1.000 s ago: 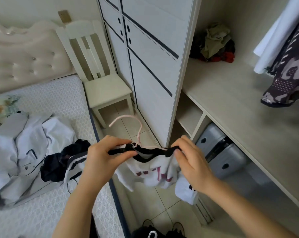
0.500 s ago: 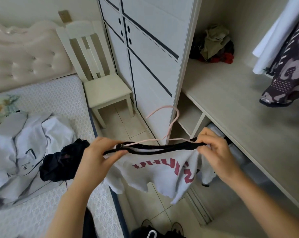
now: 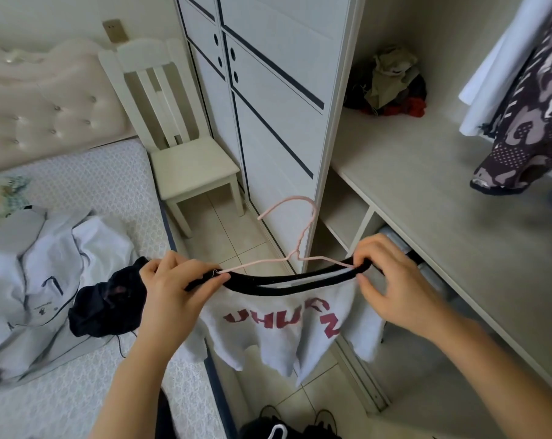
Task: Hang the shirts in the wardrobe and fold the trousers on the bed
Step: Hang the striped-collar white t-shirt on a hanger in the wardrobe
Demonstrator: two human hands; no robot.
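Wardrobe [image 3: 268, 122] fills the middle and right. It has closed white doors with dark stripes, and an open bay to their right with a wide pale shelf [image 3: 442, 223]. Bed [image 3: 103, 185] sits left of the wardrobe across a strip of tiled floor, white patterned cover. Cream chair [image 3: 189, 166] stands beside the wardrobe doors, between wardrobe and bed. Pale grey-white jacket [image 3: 46, 274] lies crumpled on the bed, on the side away from the wardrobe. Patterned dark garment [image 3: 531, 128] hangs inside the open bay, a white one [image 3: 493, 74] just beside it.

White shirt [image 3: 281, 334], red letters and black collar band, is held in the air in front of the wardrobe's door edge, hem hanging free above the floor. Dark bundle [image 3: 106, 308] is bunched on the bed edge nearest the wardrobe, touching the jacket. Heap of clothes [image 3: 391, 83] sits at the back of the wardrobe shelf.

Left hand [image 3: 170, 289], on the bed side of the wardrobe's door edge, has fingers curled round the collar band, thumb on top, gripping it. Right hand [image 3: 395, 289], in front of the open bay, pinches the collar's other end in its fingertips, and one hanger arm runs up to them. Pink wire hanger [image 3: 293, 255] has its arms in the neck opening, hook up, overlapping the wardrobe door edge. Collar is stretched between the two hands.
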